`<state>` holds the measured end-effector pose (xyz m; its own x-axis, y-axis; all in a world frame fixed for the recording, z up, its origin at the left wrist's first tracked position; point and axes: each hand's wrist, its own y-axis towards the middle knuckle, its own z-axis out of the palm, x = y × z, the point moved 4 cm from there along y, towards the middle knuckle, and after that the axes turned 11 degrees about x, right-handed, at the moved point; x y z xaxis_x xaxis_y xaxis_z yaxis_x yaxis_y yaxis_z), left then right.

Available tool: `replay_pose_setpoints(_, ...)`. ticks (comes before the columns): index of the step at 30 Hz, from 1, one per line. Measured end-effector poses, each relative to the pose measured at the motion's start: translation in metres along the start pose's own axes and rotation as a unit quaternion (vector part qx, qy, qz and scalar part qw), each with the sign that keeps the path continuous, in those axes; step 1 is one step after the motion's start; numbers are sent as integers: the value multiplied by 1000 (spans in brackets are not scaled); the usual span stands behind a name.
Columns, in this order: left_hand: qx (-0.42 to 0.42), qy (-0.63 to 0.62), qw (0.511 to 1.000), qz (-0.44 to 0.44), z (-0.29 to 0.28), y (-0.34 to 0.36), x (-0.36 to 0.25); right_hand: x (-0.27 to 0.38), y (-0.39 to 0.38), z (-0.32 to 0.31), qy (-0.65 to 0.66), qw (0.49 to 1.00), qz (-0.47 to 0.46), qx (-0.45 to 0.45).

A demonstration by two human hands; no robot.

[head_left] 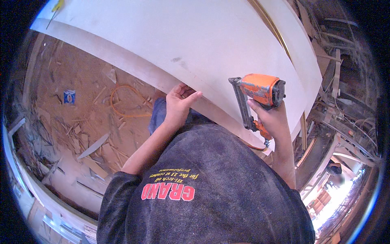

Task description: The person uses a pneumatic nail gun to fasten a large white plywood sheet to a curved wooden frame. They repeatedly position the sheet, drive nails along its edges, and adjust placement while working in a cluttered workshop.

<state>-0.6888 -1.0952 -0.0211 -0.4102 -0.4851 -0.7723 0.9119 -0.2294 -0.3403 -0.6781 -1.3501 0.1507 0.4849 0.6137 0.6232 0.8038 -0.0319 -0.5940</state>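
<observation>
My right hand is wrapped round the handle of an orange and black nail gun, held over the right part of a large white panel. The gun's dark nose and magazine point to the left, and its lower end comes near the panel's front edge. My left hand is at that same edge, left of the gun, with its fingers bent against it and the thumb stretched out to the right. The fingertips are partly hidden.
A gold-brown strip lies along the panel's right side. An orange hose loops on the brown floor, among wood scraps and a small blue packet. A yellow object is at the far left corner. Wood offcuts pile up at right. Another person is far off at lower right.
</observation>
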Motion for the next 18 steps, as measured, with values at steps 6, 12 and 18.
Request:
replay_pose_setpoints(6,-30,-100,994,-32,2,2,9,5,-10,-1,12,1000,-1,12)
replay_pose_setpoints(12,-93,62,992,-63,-14,-17,-16,6,-5,-2,-21,999,-13,42)
replay_pose_setpoints(18,-113,245,962,-34,-66,-40,-92,50,6,-9,-15,1000,-15,13)
